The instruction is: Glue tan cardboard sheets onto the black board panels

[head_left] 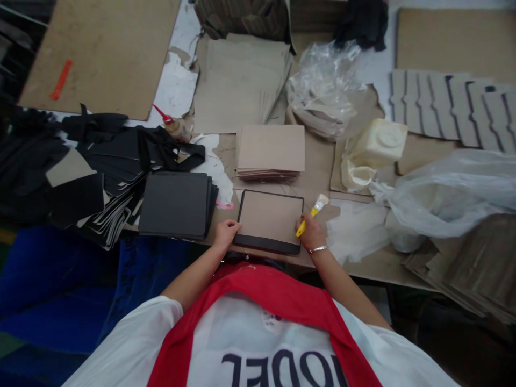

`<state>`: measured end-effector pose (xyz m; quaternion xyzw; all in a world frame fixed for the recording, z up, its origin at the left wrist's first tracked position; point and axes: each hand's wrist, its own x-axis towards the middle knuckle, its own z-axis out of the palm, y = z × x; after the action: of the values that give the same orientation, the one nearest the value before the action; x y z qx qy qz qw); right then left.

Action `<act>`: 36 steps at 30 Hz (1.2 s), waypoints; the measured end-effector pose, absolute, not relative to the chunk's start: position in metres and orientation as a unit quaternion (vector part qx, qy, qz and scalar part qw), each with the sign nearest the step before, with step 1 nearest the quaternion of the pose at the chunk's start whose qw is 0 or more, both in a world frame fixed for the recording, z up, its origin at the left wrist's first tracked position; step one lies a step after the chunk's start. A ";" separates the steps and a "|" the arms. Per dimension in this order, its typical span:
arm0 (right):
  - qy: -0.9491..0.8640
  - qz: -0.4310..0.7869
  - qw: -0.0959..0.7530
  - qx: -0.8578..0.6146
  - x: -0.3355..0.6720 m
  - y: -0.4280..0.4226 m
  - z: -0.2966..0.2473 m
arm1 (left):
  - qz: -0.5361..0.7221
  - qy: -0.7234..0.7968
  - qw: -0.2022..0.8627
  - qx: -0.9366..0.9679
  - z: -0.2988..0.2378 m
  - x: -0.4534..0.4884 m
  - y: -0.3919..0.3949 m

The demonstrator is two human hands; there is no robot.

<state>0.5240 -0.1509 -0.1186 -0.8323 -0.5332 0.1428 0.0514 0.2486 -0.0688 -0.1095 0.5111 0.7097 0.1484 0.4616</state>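
Note:
A brown board with a black border (269, 217) lies flat at the table's front edge, in front of my body. My left hand (226, 233) pinches the left edge of this board with fingers closed. At the board's right edge is my right hand (313, 233), wrapped round a yellow-handled paintbrush (312, 216) with its pale bristles pointing up and right. The right fingers also touch the board's side. Just behind the board sits a stack of brown cardboard sheets (271, 148). Left of my left hand stands a stack of black boards (174, 205).
A cut-open plastic jug (379, 145) and clear plastic bags (459, 188) lie to the right. A red-tipped glue bottle (176, 128) is behind left, near a heap of black pieces (116, 156). Large cardboard sheets (239, 80) lie farther back. Blue bins (64, 285) stand below left.

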 end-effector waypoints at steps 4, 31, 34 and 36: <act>-0.541 0.127 0.048 -0.830 0.522 -0.150 -0.118 | 0.135 0.705 0.455 0.528 -0.108 0.249 -0.068; -0.594 0.115 0.211 -0.768 0.528 -0.134 -0.096 | 0.095 0.351 0.129 0.922 -0.129 0.285 -0.045; -0.506 0.228 0.311 -0.771 0.514 -0.128 -0.063 | 0.090 0.281 0.145 0.944 -0.123 0.284 -0.060; -0.445 0.327 0.378 -0.743 0.493 -0.113 -0.049 | 0.082 0.264 0.150 0.949 -0.122 0.286 -0.070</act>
<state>0.4927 -0.1132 -0.0491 -0.7434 -0.4448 0.3268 0.3778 0.2857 -0.0696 -0.1215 0.9494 0.2636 0.0823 0.1496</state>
